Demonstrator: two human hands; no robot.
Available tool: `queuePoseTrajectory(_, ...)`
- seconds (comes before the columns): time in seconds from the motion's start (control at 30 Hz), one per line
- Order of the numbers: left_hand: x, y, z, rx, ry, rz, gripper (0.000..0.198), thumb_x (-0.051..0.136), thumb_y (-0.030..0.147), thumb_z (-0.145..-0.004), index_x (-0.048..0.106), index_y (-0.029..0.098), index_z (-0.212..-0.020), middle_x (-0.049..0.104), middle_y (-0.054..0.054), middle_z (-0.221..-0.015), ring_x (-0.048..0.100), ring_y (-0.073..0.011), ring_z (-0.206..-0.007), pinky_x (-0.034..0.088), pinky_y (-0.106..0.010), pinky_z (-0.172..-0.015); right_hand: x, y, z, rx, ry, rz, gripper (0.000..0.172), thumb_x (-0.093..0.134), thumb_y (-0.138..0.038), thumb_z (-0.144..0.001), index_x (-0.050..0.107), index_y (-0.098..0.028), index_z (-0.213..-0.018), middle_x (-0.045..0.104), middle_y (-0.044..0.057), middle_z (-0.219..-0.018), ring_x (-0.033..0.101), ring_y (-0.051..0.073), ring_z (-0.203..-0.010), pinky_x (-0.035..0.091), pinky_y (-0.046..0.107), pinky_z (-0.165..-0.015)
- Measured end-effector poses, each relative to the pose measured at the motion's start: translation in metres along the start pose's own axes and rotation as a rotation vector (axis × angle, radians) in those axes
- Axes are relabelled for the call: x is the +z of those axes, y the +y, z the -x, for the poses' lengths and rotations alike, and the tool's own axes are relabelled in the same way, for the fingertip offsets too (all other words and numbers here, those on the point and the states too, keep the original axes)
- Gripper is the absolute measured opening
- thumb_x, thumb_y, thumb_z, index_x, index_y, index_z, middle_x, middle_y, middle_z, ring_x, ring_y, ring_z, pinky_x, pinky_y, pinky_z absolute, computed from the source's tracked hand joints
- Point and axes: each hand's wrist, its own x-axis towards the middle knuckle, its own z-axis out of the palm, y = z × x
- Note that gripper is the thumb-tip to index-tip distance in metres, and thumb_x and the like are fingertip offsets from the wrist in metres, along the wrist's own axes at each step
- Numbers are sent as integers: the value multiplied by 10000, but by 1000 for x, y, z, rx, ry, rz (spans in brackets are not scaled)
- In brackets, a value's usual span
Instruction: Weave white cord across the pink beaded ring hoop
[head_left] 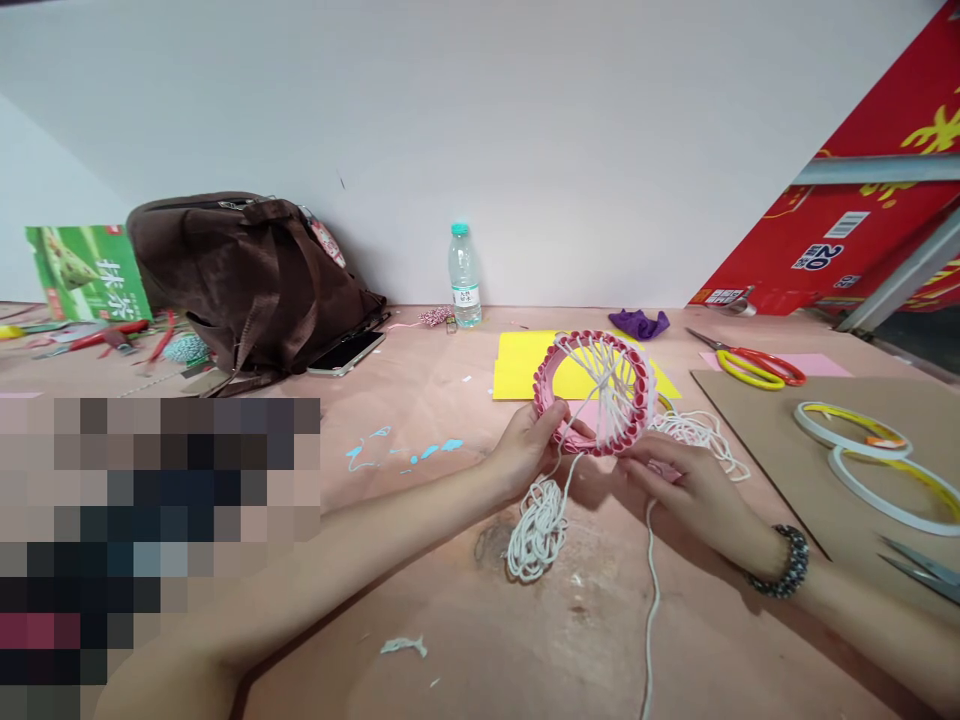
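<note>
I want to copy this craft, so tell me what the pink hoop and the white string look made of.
The pink hoop looks wrapped in satiny ribbon: ridged turns with a slight sheen; its core is hidden. The white string looks like soft matte cotton cord, limp and loosely bundled, though the fibre is uncertain.

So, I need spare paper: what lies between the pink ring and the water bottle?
A yellow paper sheet, running from behind the pink ring toward the water bottle; head view.

Pink ring [592,392] webbed with white cord [537,528], between left hand [525,450] and right hand [694,490].
</note>
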Motion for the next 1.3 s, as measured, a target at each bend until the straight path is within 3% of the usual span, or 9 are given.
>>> queuePoseTrajectory(0.17, 1, 1, 0, 1, 31, -4, 428, 644, 522, -735, 647, 98, -687, 648, -65, -611, 586, -122, -547, 445, -228, -571, -3, 25, -7, 302, 385, -257, 145, 505, -342, -848, 539, -213, -790, 585, 10, -715, 561, 174, -632, 457, 287, -571)
queuePoseTrajectory(0.27, 3, 3, 1, 0, 22, 17, 437, 660, 527, -716, 641, 92, -679, 658, -70, -620, 588, -120, -546, 445, -224, -564, -4, 33, -8, 369, 553, -273, 116, 541, -317, -802, 533, -215, -854, 600, 36, -830, 594, 210, -748, 487, 324, -640)
queuePoseTrajectory(0.33, 4, 4, 1, -3, 28, 19, 436, 671, 526, -704, 642, 92, -676, 661, -70, -620, 595, -125, -548, 448, -224, -564, -2, 28, -6, 269, 506, -203, 269, 577, -289, -772, 538, -218, -1028, 596, 77, -1072, 576, 258, -993, 481, 389, -815)
queuePoseTrajectory(0.43, 3, 3, 2, -6, 14, 19, 446, 670, 532, -704, 656, 86, -698, 666, -81, -634, 606, -139, -560, 467, -241, -589, 4, 10, -3, 23, 221, -174, 497, 576, -261, -793, 442, -246, -1271, 507, 80, -1308, 465, 249, -1216, 394, 411, -990)
queuePoseTrajectory(0.57, 1, 2, 2, -50, -17, 1, 478, 630, 559, -729, 656, 82, -726, 663, -91, -618, 611, -160, -542, 478, -273, -585, 6, -5, -1, -73, -78, -95, 178, 534, -325, -860, 639, -248, -981, 667, 46, -1012, 598, 224, -990, 456, 390, -890)
queuePoseTrajectory(0.8, 2, 3, 3, -32, -5, -47, 442, 588, 518, -786, 641, 86, -712, 660, -70, -613, 582, -116, -505, 423, -224, -533, 5, 4, -2, 117, 24, -163, 241, 489, -351, -889, 624, -183, -781, 633, 19, -700, 572, 155, -634, 434, 264, -554)
queuePoseTrajectory(0.93, 3, 4, 3, -32, -3, -42, 423, 592, 511, -785, 628, 95, -719, 669, -71, -634, 574, -112, -488, 412, -221, -500, 6, 3, -1, 149, 57, -168, 216, 501, -335, -882, 617, -181, -784, 640, 21, -722, 580, 158, -655, 437, 268, -588)
queuePoseTrajectory(1.13, 2, 5, 3, -60, 19, -54, 419, 597, 519, -775, 615, 108, -700, 655, -56, -594, 551, -109, -434, 365, -207, -409, 6, 18, -4, 165, 434, -32, 201, 546, -306, -840, 600, -191, -996, 650, 61, -979, 598, 213, -887, 460, 344, -787)
queuePoseTrajectory(1.3, 2, 5, 4, -55, 5, -56, 403, 580, 506, -793, 605, 110, -723, 669, -60, -632, 587, -122, -467, 422, -221, -452, 8, 10, -4, 10, 293, -36, 307, 576, -239, -819, 533, -215, -1122, 595, 72, -1117, 554, 221, -1013, 434, 387, -883)
